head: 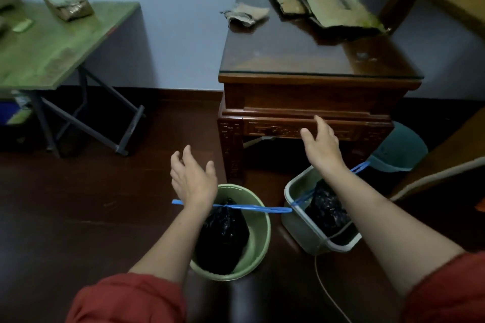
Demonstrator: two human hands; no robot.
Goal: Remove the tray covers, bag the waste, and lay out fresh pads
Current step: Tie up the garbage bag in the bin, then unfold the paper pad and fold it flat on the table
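View: head camera, looking down at the floor and both forearms.
Left hand (pixel 193 178): just off centre toward 7 o'clock, palm turned inward, fingers spread and relaxed, holding nothing; it hangs above the near rim of the bucket.
Right hand (pixel 321 144): toward 3 o'clock of centre, fingers straight and loosely apart, thumb out, nothing in it; it shows in front of the carved apron of the side table, and I cannot tell whether it touches it.
Green bucket (pixel 262 231): at 6 o'clock on the dark floor, round, with a tied black bag (pixel 223 236) inside.
Blue drawstring (pixel 257 208): stretched flat from the left wrist across the bucket to the rim of the bin at 3 o'clock of it; whether it touches the wrist I cannot tell.
Grey bin (pixel 296 225): at 5 o'clock, rectangular, just beside the bucket, holding a second black bag (pixel 325 210) partly hidden by the right forearm.
Side table (pixel 301 60): at 1 o'clock, dark wood with a glossy top, flattened brown packets (pixel 336 5) at its far edge.
Folding table (pixel 52 44): at 10 o'clock, green top, a blurred package (pixel 68 5) on it.
Teal cap (pixel 399 149): at 3 o'clock, near the right edge of the frame.
Red sleeves (pixel 131 299): pushed up on both arms.
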